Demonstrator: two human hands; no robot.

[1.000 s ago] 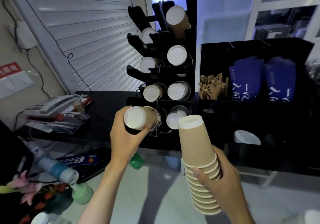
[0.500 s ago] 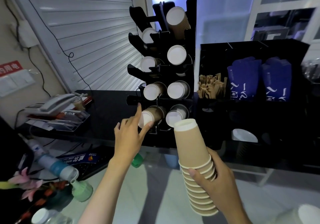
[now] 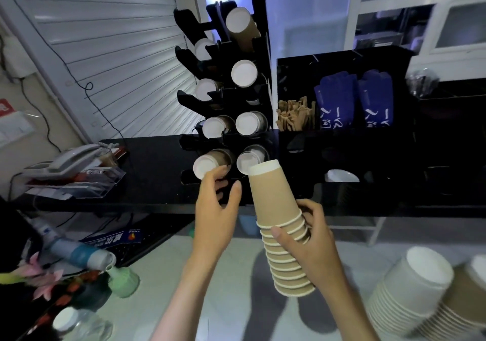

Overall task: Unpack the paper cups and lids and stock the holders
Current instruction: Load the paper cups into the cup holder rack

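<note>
Seemingly to free a cup, the right hand (image 3: 313,238) grips the nested cup stack (image 3: 282,232) upside down below the black holder (image 3: 236,98), while the left hand (image 3: 217,206), fingers loosely apart, touches its lowest-left cup (image 3: 207,165).

The right hand (image 3: 313,238) gripped a nested stack of brown paper cups (image 3: 282,235), bottoms up, just beside the black cup holder (image 3: 260,51) standing on the dark surface (image 3: 152,167). The left hand (image 3: 217,209) reached up with loosely curled fingers, its fingertips touching the cup (image 3: 210,163) lying in the bottom left slot. More stacked cups (image 3: 410,290) lay at lower right.
</note>
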